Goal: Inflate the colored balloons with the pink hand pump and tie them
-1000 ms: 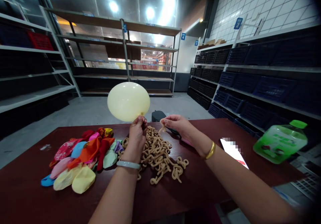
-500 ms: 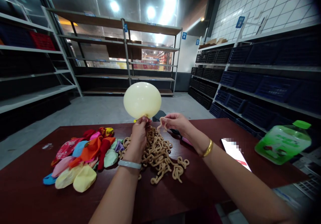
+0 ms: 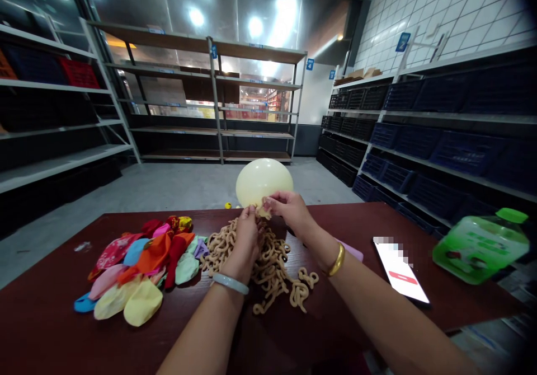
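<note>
A pale yellow inflated balloon (image 3: pixel 264 183) stands above the far edge of the table. My left hand (image 3: pixel 247 238) is closed in a pinch at its neck, just below the round part. Right beside it, my right hand (image 3: pixel 289 211) pinches a tan stretchy cord (image 3: pixel 263 212) against the balloon's base. The fingertips of both hands nearly meet, and the neck itself is mostly hidden by them. Under my hands lies a tangled heap of tan cord loops (image 3: pixel 268 271). Left of it is a pile of limp, uninflated balloons (image 3: pixel 153 252) in many colours.
The dark red table (image 3: pixel 335 330) carries a phone (image 3: pixel 400 271) with a lit screen, a pink object (image 3: pixel 351 251) and a green-capped jug (image 3: pixel 480 246) at the right. Beyond stand metal shelves (image 3: pixel 260 135) and racks of dark crates (image 3: pixel 396 140).
The balloon has come down and to the right with my left hand. My right hand has brought the tan cord from beside the balloon to its neck.
</note>
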Action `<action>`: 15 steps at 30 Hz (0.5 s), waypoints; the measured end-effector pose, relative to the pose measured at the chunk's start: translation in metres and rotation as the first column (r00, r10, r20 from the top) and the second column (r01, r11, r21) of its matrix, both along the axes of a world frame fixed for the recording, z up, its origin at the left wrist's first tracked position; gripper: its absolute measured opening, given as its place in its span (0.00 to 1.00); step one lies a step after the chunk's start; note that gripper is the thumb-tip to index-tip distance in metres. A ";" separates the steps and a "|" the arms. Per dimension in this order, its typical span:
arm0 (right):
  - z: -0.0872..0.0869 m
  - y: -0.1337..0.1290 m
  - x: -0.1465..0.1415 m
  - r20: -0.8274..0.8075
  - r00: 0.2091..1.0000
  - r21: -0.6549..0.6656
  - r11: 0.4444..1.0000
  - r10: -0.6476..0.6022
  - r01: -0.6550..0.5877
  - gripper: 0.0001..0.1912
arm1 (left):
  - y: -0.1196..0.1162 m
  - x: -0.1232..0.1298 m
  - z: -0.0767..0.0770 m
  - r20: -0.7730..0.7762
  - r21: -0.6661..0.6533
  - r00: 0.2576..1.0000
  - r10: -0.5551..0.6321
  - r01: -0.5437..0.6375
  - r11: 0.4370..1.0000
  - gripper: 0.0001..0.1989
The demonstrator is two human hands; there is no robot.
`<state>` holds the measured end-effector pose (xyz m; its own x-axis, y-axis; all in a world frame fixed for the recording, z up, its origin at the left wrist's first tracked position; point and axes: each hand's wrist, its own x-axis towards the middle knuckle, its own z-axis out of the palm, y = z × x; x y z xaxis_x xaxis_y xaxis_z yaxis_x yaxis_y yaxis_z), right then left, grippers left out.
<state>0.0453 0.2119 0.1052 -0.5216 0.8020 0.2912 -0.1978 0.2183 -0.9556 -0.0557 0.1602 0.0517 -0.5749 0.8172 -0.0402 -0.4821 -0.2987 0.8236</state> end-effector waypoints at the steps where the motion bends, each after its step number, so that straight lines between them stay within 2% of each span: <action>1: 0.003 0.002 0.001 -0.013 1.000 0.004 1.000 -0.009 0.009 0.16 | 0.001 -0.001 -0.001 -0.006 -0.001 1.000 0.008 -0.008 1.000 0.13; 4: 0.015 0.011 0.001 -0.037 0.999 0.014 1.000 -0.021 0.021 0.16 | 0.003 -0.001 -0.003 -0.046 0.004 0.999 0.019 -0.019 1.000 0.15; 7: 0.031 0.015 -0.010 -0.034 0.999 0.026 0.999 0.022 -0.021 0.14 | 0.004 0.003 -0.004 -0.072 0.032 0.997 0.001 0.002 0.999 0.14; 10: 0.048 0.008 -0.024 -0.023 0.987 0.084 0.984 0.157 -0.155 0.11 | 0.003 0.007 -0.002 -0.054 0.065 0.998 -0.024 0.027 0.997 0.13; 12: 0.056 0.000 -0.027 0.034 0.959 0.175 0.943 0.283 -0.284 0.12 | 0.002 0.008 0.002 -0.029 0.089 0.999 -0.041 0.043 0.995 0.13; 14: 0.059 -0.007 -0.022 0.114 0.930 0.254 0.895 0.349 -0.367 0.13 | -0.001 0.005 0.008 -0.001 0.117 0.998 -0.062 0.061 0.991 0.13; 15: 0.057 -0.008 -0.017 0.149 0.927 0.276 0.886 0.344 -0.374 0.13 | -0.002 0.004 0.012 0.009 0.130 0.998 -0.067 0.066 0.989 0.14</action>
